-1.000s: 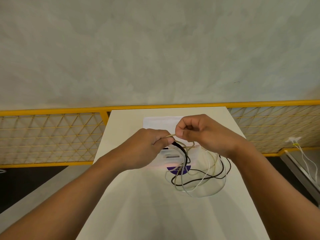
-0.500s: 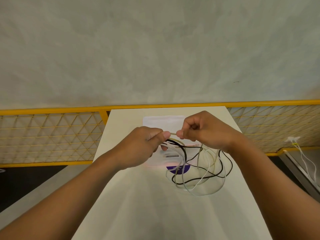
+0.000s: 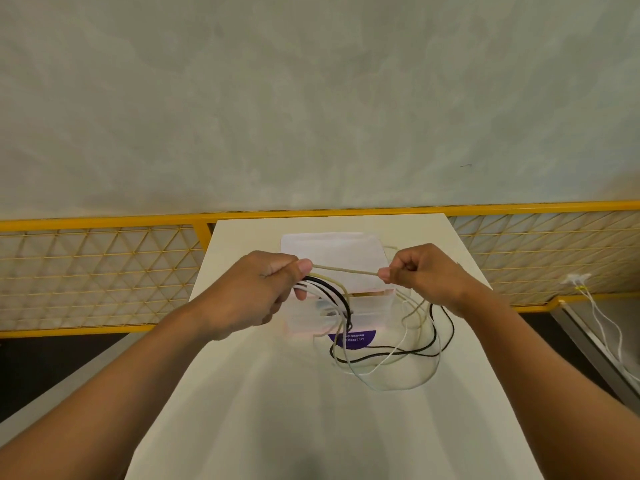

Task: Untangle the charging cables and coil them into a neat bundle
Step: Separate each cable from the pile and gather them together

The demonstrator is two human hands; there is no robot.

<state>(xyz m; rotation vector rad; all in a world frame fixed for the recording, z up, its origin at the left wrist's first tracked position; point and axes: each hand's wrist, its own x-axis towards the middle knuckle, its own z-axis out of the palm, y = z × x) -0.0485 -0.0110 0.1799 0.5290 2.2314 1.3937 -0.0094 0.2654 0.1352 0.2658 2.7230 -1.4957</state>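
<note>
- left hand?
- my left hand was curled round a bunch of cables, thumb pinching the beige cable.
- right?
- my right hand pinched the same beige cable, taut between both. loose loops trailed onto the table, over a clear pouch.

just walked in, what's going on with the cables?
A person is untangling cables above a white table. The left hand grips a bunch of black, white and beige cables; the right hand pinches one beige cable, stretched taut between both hands. The rest hangs in loose loops onto the table, not yet coiled.
</note>
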